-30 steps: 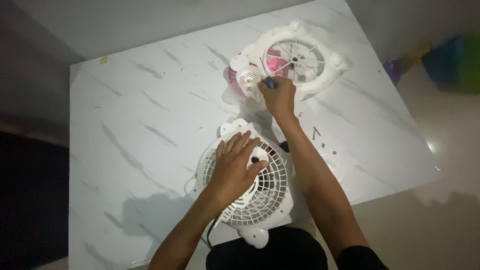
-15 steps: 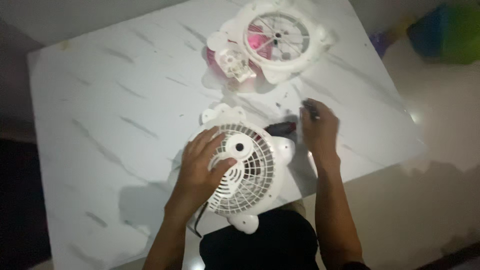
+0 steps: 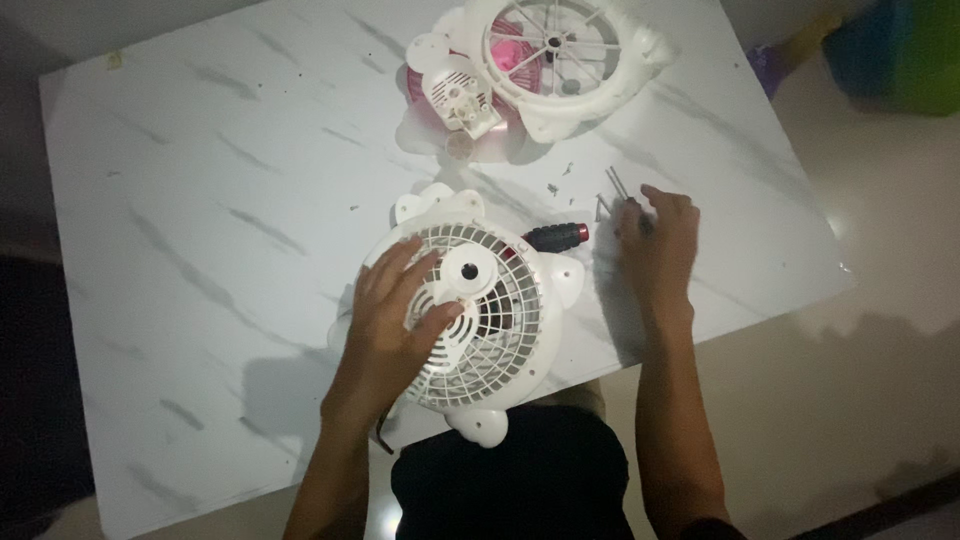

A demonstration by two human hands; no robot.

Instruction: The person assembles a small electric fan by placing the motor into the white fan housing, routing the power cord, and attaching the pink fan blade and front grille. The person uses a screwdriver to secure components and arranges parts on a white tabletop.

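A white round fan housing (image 3: 490, 330) with a slotted grille lies flat at the table's near edge. My left hand (image 3: 395, 320) rests spread on its left half, pressing it down. My right hand (image 3: 655, 245) hovers to the right of the housing, fingers curled over small loose screws (image 3: 608, 195) on the tabletop; whether it pinches one is hidden. A dark red-and-black screwdriver handle (image 3: 556, 236) lies between the housing and my right hand. At the far side sits a second white fan frame (image 3: 560, 60) with spokes and a pink part inside.
The white marble-patterned table (image 3: 220, 200) has its right edge just beyond my right hand. A small white motor cover (image 3: 455, 90) lies beside the far frame. A green and blue object (image 3: 890, 60) stands on the floor at upper right.
My right hand drew back from the far fan frame to the screws on the table's right side. The screwdriver now lies on the table. My left hand stayed on the grille.
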